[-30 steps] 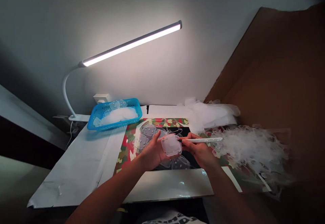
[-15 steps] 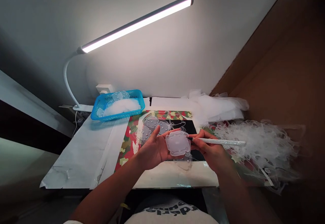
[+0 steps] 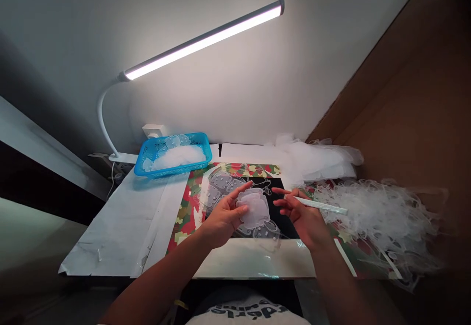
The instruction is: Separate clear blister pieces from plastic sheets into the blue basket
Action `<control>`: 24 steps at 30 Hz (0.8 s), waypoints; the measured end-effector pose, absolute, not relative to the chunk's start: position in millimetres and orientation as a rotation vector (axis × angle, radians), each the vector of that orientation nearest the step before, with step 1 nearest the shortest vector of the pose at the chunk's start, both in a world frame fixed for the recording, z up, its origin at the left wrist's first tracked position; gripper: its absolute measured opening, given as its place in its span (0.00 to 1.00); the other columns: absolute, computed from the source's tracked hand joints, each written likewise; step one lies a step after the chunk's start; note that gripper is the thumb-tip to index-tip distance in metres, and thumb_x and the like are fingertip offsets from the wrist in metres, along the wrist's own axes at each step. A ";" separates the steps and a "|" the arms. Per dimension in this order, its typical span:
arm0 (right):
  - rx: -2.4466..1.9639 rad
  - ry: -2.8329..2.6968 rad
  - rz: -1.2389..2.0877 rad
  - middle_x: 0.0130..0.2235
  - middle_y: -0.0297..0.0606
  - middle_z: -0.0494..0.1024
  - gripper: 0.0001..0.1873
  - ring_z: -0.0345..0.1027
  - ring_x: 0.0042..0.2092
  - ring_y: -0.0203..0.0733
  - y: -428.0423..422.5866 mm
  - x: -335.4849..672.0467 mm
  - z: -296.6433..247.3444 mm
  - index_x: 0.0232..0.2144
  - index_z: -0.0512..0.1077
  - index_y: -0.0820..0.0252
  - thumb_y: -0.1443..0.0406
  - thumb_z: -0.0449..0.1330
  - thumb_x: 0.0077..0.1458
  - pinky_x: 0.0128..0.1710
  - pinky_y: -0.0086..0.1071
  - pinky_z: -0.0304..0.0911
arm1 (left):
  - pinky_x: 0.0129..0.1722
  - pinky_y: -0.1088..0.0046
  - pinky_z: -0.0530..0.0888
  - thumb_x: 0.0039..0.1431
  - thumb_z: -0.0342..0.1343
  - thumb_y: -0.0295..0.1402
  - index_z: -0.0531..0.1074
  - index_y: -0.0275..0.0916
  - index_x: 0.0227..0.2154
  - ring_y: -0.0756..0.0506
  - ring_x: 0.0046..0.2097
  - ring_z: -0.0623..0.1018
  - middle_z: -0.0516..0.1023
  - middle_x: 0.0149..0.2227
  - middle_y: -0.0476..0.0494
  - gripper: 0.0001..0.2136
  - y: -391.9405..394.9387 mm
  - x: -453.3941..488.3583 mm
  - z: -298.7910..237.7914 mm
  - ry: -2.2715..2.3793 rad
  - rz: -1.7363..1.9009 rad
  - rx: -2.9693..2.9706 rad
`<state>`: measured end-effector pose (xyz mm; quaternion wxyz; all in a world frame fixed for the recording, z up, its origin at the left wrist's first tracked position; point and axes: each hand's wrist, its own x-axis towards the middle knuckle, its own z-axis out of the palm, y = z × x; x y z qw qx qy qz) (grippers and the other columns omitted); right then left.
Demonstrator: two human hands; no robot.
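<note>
My left hand (image 3: 225, 217) is closed on a thin translucent plastic piece (image 3: 254, 208), with the thumb over its face and the fingers behind it. The piece is roughly square with rounded, wavy edges. To its right, my right hand (image 3: 300, 217) holds a slim white pen-like tool (image 3: 326, 205) between thumb and palm, its index finger stretched out toward the piece without touching it. The tool's working tip is hidden by the hand. Below the two hands, a clear sheet of similar shapes with small dots (image 3: 267, 232) lies on a black mat (image 3: 285, 222).
A blue basket (image 3: 172, 172) at the back left holds translucent pieces. Stacked translucent sheets (image 3: 316, 160) lie at the back right, with a tangled heap of clear offcuts (image 3: 382, 217) nearer me. More dotted pieces (image 3: 221, 182) lie left of centre. A lit lamp (image 3: 206, 40) hangs above.
My left hand has turned from an open palm under the piece to a thumb-and-finger grip, tilting it. My right hand has drawn back from its edge, with its fingers spreading and the tool shifting.
</note>
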<state>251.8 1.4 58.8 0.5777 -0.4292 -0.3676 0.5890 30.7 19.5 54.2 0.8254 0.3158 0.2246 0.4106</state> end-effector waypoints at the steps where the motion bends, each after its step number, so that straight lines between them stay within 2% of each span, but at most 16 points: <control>1: -0.984 -0.872 1.434 0.49 0.40 0.78 0.13 0.75 0.34 0.35 0.8 250.4 58.2 0.25 0.68 0.58 0.60 0.67 0.52 0.26 0.25 0.67 | 0.45 0.72 0.73 0.52 0.65 0.25 0.61 0.44 0.62 0.46 0.45 0.77 0.77 0.48 0.41 0.35 20.0 30.6 54.0 0.493 0.883 0.690; 3: -0.945 -0.934 1.522 0.51 0.42 0.77 0.13 0.74 0.31 0.34 -2.4 245.3 58.4 0.24 0.68 0.59 0.60 0.66 0.52 0.23 0.25 0.65 | 0.43 0.73 0.72 0.48 0.67 0.23 0.60 0.44 0.63 0.46 0.44 0.77 0.77 0.49 0.40 0.39 20.8 30.4 54.4 0.529 0.893 0.716; 5: -0.937 -1.002 1.535 0.54 0.43 0.75 0.13 0.75 0.32 0.36 -6.5 239.2 59.6 0.23 0.68 0.60 0.60 0.66 0.53 0.24 0.27 0.66 | 0.43 0.73 0.72 0.46 0.68 0.22 0.59 0.43 0.64 0.45 0.45 0.77 0.77 0.49 0.39 0.41 21.2 30.3 54.9 0.554 0.896 0.721; 9: -0.981 -1.090 1.429 0.55 0.43 0.73 0.12 0.76 0.41 0.44 -10.9 233.1 59.6 0.23 0.69 0.60 0.61 0.65 0.54 0.37 0.34 0.72 | 0.44 0.71 0.73 0.45 0.68 0.21 0.57 0.45 0.65 0.43 0.47 0.77 0.75 0.52 0.38 0.44 22.3 29.6 52.3 0.537 0.909 0.694; 12: -0.977 -1.126 1.421 0.51 0.43 0.76 0.12 0.75 0.47 0.50 -11.4 234.0 57.8 0.24 0.70 0.59 0.61 0.65 0.55 0.43 0.38 0.72 | 0.46 0.70 0.73 0.45 0.68 0.20 0.61 0.43 0.62 0.41 0.51 0.76 0.74 0.55 0.36 0.40 24.0 29.0 48.3 0.517 0.905 0.675; 15: -0.947 -1.057 1.420 0.50 0.43 0.77 0.11 0.71 0.54 0.52 -10.5 233.5 58.1 0.25 0.70 0.58 0.61 0.65 0.55 0.47 0.39 0.72 | 0.46 0.65 0.74 0.54 0.64 0.28 0.67 0.39 0.59 0.40 0.50 0.76 0.73 0.55 0.34 0.28 26.0 28.9 47.4 0.509 0.871 0.616; 17: -0.906 -0.967 1.401 0.50 0.41 0.77 0.11 0.68 0.57 0.51 -9.1 232.0 59.1 0.25 0.70 0.57 0.61 0.65 0.55 0.51 0.41 0.70 | 0.47 0.60 0.75 0.62 0.56 0.36 0.68 0.37 0.57 0.38 0.50 0.76 0.72 0.56 0.33 0.21 27.2 29.1 49.3 0.496 0.846 0.538; 20: -0.858 -0.879 1.366 0.51 0.40 0.77 0.10 0.66 0.58 0.51 -6.2 230.5 59.8 0.25 0.70 0.57 0.62 0.66 0.54 0.57 0.44 0.65 | 0.49 0.53 0.74 0.67 0.47 0.41 0.68 0.36 0.57 0.37 0.54 0.74 0.70 0.59 0.33 0.21 29.0 28.8 53.6 0.451 0.824 0.439; 24: -0.839 -0.851 1.344 0.51 0.39 0.77 0.10 0.64 0.60 0.51 -5.4 230.9 59.7 0.25 0.69 0.56 0.63 0.64 0.56 0.60 0.45 0.63 | 0.52 0.50 0.72 0.68 0.44 0.42 0.67 0.34 0.58 0.35 0.56 0.72 0.68 0.60 0.32 0.22 30.6 26.9 56.7 0.403 0.810 0.413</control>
